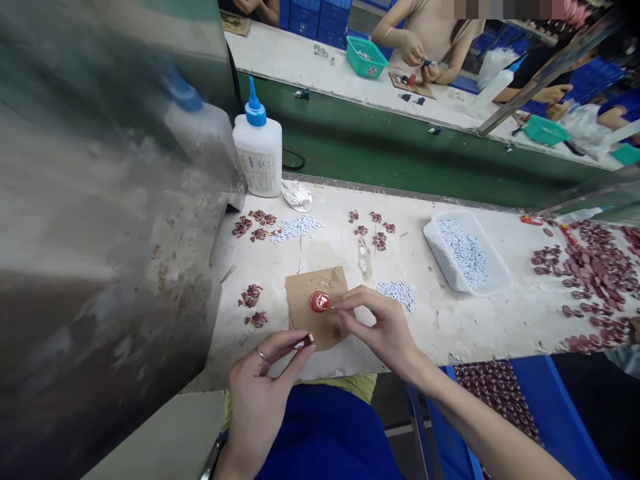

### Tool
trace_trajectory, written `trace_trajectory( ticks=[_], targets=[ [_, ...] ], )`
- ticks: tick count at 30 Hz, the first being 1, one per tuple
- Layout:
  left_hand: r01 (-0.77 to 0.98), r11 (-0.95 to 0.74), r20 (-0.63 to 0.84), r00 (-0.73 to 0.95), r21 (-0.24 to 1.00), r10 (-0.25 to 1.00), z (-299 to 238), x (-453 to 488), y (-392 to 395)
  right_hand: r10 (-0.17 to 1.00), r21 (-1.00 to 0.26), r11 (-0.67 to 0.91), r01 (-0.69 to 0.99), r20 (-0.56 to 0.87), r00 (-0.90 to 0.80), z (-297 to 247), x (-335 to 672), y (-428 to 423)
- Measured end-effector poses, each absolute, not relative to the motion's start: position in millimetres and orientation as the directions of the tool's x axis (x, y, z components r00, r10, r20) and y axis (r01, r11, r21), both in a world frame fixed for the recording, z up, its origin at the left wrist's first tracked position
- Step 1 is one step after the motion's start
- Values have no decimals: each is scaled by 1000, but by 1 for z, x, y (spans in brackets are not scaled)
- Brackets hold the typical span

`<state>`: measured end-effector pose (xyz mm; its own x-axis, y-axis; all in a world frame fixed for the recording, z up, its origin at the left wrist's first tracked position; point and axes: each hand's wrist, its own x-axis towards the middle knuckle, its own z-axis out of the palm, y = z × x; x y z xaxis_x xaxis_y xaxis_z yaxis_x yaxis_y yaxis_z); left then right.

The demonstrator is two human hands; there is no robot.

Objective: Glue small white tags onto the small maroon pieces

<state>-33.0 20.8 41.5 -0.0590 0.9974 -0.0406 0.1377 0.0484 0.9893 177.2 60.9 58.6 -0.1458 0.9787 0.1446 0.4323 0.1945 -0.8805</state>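
My left hand (267,380) pinches a small dark brown piece (306,341) with a lighter orange end, held above the table's front edge. My right hand (380,323) has thumb and forefinger pressed together on a tiny piece, too small to name, beside a red cap (319,301). White stuff lies inside that cap, which sits on a square of brown cardboard (300,287). Small white-and-blue pieces form a pile (399,293) right of the cardboard and another pile (299,227) behind it. Clusters of brown-red pieces (250,295) lie to the left.
A white bottle with a blue nozzle (260,157) stands at the back left by a metal panel (125,200). Right of centre is a clear tub (493,277) of small white-and-blue pieces. Many brown-red pieces (595,267) cover the right end. Co-workers sit at the far bench (310,67).
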Motion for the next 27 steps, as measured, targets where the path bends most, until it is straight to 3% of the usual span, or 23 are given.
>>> trace_trajectory(
  ticks=[7,22,27],
  targets=[
    [131,-50,55,-32,990,998,60,-31,17,976,-960,182,213,151,-156,95,162,39],
    [104,-44,49,-50,994,998,59,-32,17,964,-959,169,227,113,-239,95,157,35],
    [78,-31,37,-73,997,997,61,-29,20,932,-920,292,260,212,-295,93,157,35]
  ],
)
